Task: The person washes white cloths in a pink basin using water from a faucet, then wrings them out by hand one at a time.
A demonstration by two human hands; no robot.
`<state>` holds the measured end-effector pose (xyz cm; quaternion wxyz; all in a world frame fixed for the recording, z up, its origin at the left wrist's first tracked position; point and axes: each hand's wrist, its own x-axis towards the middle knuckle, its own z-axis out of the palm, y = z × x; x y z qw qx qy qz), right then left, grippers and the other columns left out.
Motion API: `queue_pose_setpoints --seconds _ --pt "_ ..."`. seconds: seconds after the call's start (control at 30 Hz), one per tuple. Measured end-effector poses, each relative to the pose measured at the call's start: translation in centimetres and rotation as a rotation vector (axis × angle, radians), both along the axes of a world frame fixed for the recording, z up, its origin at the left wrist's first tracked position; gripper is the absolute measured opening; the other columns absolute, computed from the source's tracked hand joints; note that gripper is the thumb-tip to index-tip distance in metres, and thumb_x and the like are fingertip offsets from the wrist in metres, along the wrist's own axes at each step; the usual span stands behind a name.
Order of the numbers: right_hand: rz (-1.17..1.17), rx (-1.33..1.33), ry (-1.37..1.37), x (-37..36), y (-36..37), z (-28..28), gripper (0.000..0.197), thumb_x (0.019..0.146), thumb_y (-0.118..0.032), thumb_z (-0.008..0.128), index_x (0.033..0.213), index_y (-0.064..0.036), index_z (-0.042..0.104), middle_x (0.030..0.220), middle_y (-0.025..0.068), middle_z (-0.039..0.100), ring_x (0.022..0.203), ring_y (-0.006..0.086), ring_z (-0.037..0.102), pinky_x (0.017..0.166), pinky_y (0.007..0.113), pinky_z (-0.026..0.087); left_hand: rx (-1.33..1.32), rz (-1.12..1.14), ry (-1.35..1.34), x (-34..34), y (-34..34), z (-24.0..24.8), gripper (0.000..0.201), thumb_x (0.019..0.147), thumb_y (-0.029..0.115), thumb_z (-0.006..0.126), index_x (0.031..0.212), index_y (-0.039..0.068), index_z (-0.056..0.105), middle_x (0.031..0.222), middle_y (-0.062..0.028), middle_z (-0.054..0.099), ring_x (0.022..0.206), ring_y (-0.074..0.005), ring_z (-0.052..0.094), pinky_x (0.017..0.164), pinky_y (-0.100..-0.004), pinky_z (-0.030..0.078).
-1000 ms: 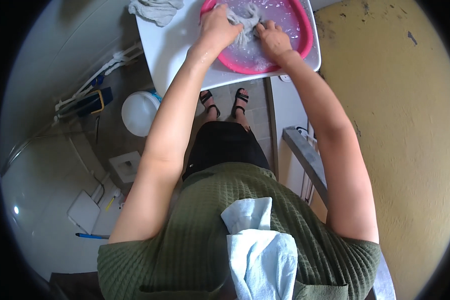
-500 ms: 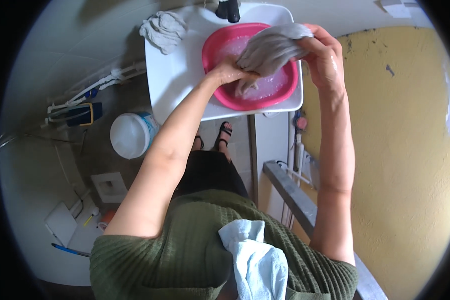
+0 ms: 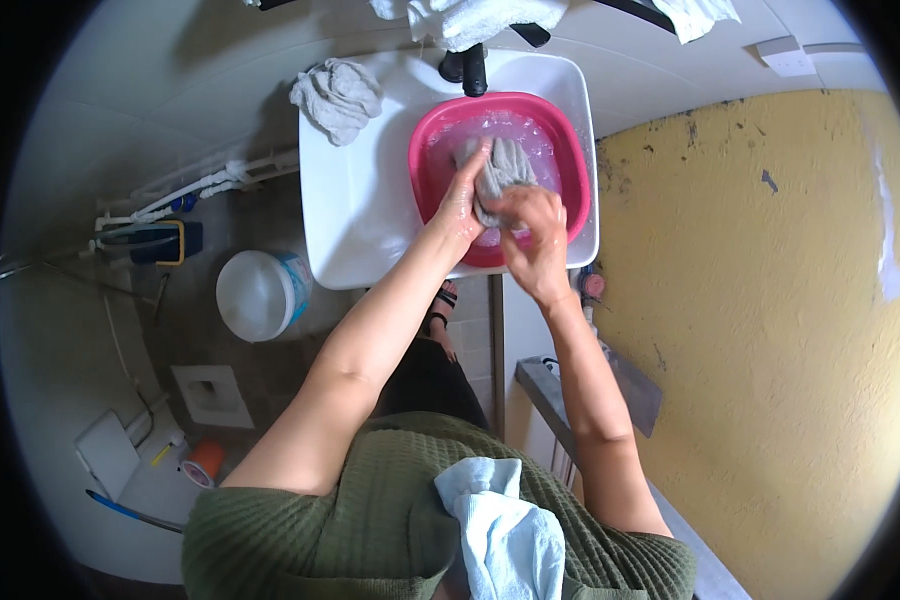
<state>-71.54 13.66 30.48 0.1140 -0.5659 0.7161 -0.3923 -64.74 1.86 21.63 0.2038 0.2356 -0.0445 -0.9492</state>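
A wet grey cloth [image 3: 507,168] is bunched up over the pink basin [image 3: 576,160], which holds sudsy water. My left hand [image 3: 460,203] grips the cloth from its left side, thumb pointing up along it. On the lower right end of the cloth, the fingers of my right hand [image 3: 538,238] are curled, slightly smeared by motion. The basin stands in the right part of a white sink [image 3: 355,225]. A second crumpled grey cloth [image 3: 338,100] lies on the sink's far left corner.
A black faucet [image 3: 473,75] reaches over the basin's far rim. White towels [image 3: 480,20] hang above it. On the floor to the left stands a white bucket [image 3: 253,297]. A yellow wall [image 3: 760,300] and a metal rail [image 3: 548,395] bound the right side.
My right hand has come down and left from the raised end of the cloth. The cloth, stretched up to the right before, is now bunched low between both hands.
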Motion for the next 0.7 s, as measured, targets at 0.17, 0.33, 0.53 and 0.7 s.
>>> queue_pose_setpoints --seconds 0.17,0.33,0.53,0.7 --pt "-0.404 -0.1 -0.994 -3.2 1.6 -4.2 0.038 0.085 -0.006 0.062 0.123 -0.0071 0.062 0.124 0.0088 0.059 0.119 0.0213 0.051 0.1 0.041 0.04 -0.049 -0.053 0.036 0.3 -0.3 0.6 0.052 0.083 0.029 0.074 0.123 0.003 0.055 0.109 -0.0128 0.065 0.092 -0.0215 0.067 0.081 -0.036 0.058" --pt "0.226 -0.224 -1.919 -4.9 -6.3 -7.7 0.078 0.091 -0.059 0.051 0.148 -0.0086 0.033 0.129 0.0126 0.056 0.117 0.0266 0.054 0.098 0.043 0.046 -0.023 -0.085 0.275 -0.4 0.0 2.9 0.043 0.093 0.029 0.06 0.126 0.002 0.052 0.102 -0.0096 0.063 0.096 -0.0206 0.064 0.086 -0.0337 0.055" --pt "0.245 0.036 -1.515 -9.9 -9.1 -7.9 0.031 0.085 -0.03 0.075 0.101 -0.0074 0.062 0.097 0.0086 0.067 0.09 0.022 0.065 0.079 0.036 0.056 -0.138 -0.278 -0.004 0.0 -0.7 4.6 0.039 0.085 0.03 0.071 0.113 0.005 0.06 0.093 -0.0064 0.067 0.082 -0.0173 0.067 0.075 -0.0317 0.058" --pt "0.044 0.302 -1.086 -9.7 -10.7 -3.2 0.02 0.077 -0.008 0.076 0.09 -0.0055 0.061 0.084 0.0042 0.063 0.078 0.0154 0.061 0.07 0.03 0.051 -0.233 -0.499 -0.209 -1.0 -2.1 5.9 0.033 0.074 0.021 0.076 0.098 0.003 0.063 0.083 -0.0071 0.066 0.072 -0.0175 0.067 0.066 -0.0317 0.057"
